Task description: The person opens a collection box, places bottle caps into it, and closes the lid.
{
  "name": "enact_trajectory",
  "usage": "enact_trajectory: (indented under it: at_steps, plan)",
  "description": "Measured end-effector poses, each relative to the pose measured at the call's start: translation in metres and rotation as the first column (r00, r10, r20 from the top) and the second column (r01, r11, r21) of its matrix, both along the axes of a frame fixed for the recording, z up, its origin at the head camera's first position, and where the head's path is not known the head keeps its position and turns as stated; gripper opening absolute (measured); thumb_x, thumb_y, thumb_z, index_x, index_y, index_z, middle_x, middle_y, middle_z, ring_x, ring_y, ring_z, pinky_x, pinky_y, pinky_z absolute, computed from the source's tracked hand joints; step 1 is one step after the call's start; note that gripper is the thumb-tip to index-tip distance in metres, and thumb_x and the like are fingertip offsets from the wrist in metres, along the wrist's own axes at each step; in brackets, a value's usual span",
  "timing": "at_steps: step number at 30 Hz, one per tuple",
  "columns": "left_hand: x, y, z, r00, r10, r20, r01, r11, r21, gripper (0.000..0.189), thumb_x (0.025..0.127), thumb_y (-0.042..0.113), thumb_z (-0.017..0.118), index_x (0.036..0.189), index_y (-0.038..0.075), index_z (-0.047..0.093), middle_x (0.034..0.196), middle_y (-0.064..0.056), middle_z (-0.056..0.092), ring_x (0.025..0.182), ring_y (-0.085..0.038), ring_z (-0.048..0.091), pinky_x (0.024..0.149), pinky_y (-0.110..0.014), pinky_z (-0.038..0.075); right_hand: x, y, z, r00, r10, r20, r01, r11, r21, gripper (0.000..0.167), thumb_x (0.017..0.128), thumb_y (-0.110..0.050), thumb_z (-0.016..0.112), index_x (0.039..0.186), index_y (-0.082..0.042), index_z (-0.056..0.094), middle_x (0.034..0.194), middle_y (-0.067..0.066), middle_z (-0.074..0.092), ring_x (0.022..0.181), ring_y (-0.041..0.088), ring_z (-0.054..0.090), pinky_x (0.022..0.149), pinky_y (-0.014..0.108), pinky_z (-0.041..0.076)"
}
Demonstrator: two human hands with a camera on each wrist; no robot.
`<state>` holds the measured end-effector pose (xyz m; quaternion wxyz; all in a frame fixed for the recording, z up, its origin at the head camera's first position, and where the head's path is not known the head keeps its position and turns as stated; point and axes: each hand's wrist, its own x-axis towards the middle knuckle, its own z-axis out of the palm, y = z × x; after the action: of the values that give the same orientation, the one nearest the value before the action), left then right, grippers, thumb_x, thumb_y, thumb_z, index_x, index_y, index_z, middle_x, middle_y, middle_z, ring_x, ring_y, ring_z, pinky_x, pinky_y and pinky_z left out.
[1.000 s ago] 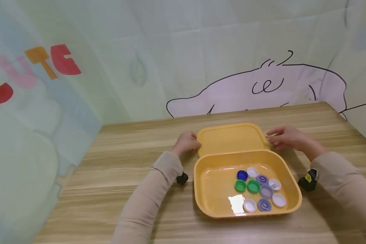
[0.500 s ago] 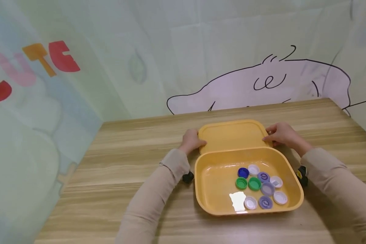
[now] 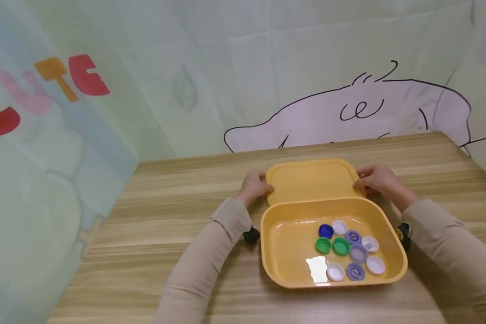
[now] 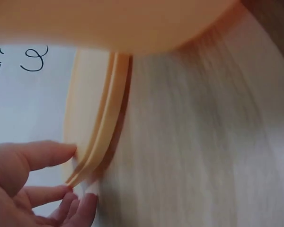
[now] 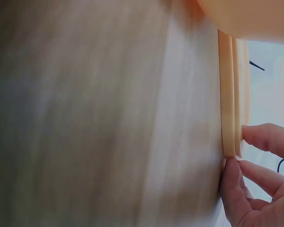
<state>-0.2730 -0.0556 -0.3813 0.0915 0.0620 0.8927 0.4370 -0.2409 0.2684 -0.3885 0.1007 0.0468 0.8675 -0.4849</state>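
A flat yellow lid [image 3: 313, 180] lies on the table just behind a yellow plastic box [image 3: 283, 247], whose back rim covers the lid's near edge. My left hand [image 3: 253, 186] pinches the lid's left end, thumb on top and fingers at the outer edge. At the opposite end, my right hand [image 3: 382, 182] grips the lid the same way. Both wrist views show the lid's ridged rim [image 4: 104, 123] between thumb and fingers. Inside the box, mostly toward the right, lie several bottle caps: green [image 3: 341, 246], dark blue [image 3: 326, 231], white [image 3: 375, 265] and purple [image 3: 356, 272].
The wood-grain table [image 3: 158, 216] extends to both sides of the box. A printed cloth backdrop [image 3: 178, 81] hangs behind and left of it. A black wrist device [image 3: 251, 235] sits under the left sleeve, close to the box's left wall.
Both hands have moved in from beside the lid and taken hold of its two ends. Over the last half second the lid and hands have hardly moved; the view has shifted slightly.
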Motion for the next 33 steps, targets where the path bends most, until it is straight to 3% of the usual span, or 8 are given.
enact_trajectory:
  at_steps: [3,7,10,13,18,24,33]
  plan:
    - [-0.001,0.004,-0.001,0.998,0.055,-0.021,-0.054,0.998,0.045,0.027,0.074,-0.002,0.068,0.100,-0.005,0.063,0.082,-0.008,0.054,0.073,-0.016,0.046,0.064,-0.023,0.044,0.001,0.000,0.000,0.999,-0.035,0.009,0.035,0.998,-0.054,0.063,0.078,-0.005,0.070,0.129,0.017,0.041,0.097,0.013,0.062,0.065,0.002,0.057,0.064,0.023,0.054]
    - [-0.005,0.005,0.003,0.995,0.100,-0.002,-0.098,0.983,0.156,0.050,0.075,-0.006,0.067,0.124,-0.004,0.054,0.108,-0.018,0.060,0.087,-0.020,0.054,0.081,-0.029,0.050,-0.001,-0.001,0.004,0.997,-0.072,0.001,0.071,0.989,-0.129,0.066,0.078,-0.003,0.070,0.134,0.012,0.039,0.084,-0.003,0.063,0.064,0.001,0.059,0.065,0.024,0.054]
    - [-0.007,0.005,0.006,0.994,0.107,0.011,-0.107,0.975,0.193,0.055,0.076,-0.008,0.066,0.129,-0.003,0.050,0.098,-0.018,0.061,0.077,-0.019,0.057,0.070,-0.027,0.053,-0.002,-0.001,0.003,0.996,-0.090,-0.014,0.086,0.979,-0.187,0.067,0.080,-0.002,0.069,0.137,0.009,0.036,0.081,-0.007,0.063,0.065,0.002,0.061,0.065,0.025,0.054]
    - [-0.009,0.005,0.007,0.994,0.108,0.003,-0.107,0.979,0.175,0.056,0.076,-0.008,0.067,0.129,-0.002,0.051,0.089,-0.013,0.060,0.069,-0.015,0.054,0.062,-0.023,0.052,0.000,-0.001,0.001,0.996,-0.087,-0.021,0.080,0.971,-0.226,0.067,0.082,-0.002,0.068,0.138,0.009,0.033,0.083,-0.006,0.063,0.065,0.003,0.063,0.065,0.026,0.055]
    - [-0.013,0.003,0.015,0.996,0.083,-0.034,-0.077,0.984,0.160,0.056,0.076,-0.004,0.068,0.129,-0.001,0.052,0.094,-0.015,0.063,0.075,-0.015,0.056,0.067,-0.024,0.052,0.002,0.000,0.003,0.995,-0.086,-0.050,0.073,0.972,-0.226,0.067,0.083,-0.003,0.068,0.138,0.009,0.033,0.084,-0.006,0.060,0.064,0.004,0.062,0.063,0.026,0.055]
    - [-0.014,-0.002,0.035,0.996,0.044,-0.078,-0.023,0.969,0.244,0.051,0.076,-0.007,0.067,0.125,-0.002,0.054,0.095,-0.019,0.064,0.073,-0.017,0.059,0.067,-0.025,0.052,-0.002,0.001,0.015,0.988,-0.071,-0.137,0.046,0.983,-0.178,0.065,0.082,-0.009,0.070,0.137,0.006,0.039,0.087,-0.004,0.057,0.067,0.002,0.058,0.063,0.022,0.053]
    - [-0.006,-0.012,0.060,0.999,-0.031,-0.019,0.035,0.965,0.260,0.054,0.080,-0.005,0.066,0.129,-0.007,0.045,0.102,-0.021,0.057,0.078,-0.020,0.059,0.074,-0.031,0.054,-0.002,0.005,0.039,0.992,-0.003,-0.129,-0.009,0.996,-0.093,0.065,0.085,-0.016,0.069,0.136,0.009,0.037,0.102,0.011,0.053,0.071,0.001,0.056,0.068,0.021,0.053]
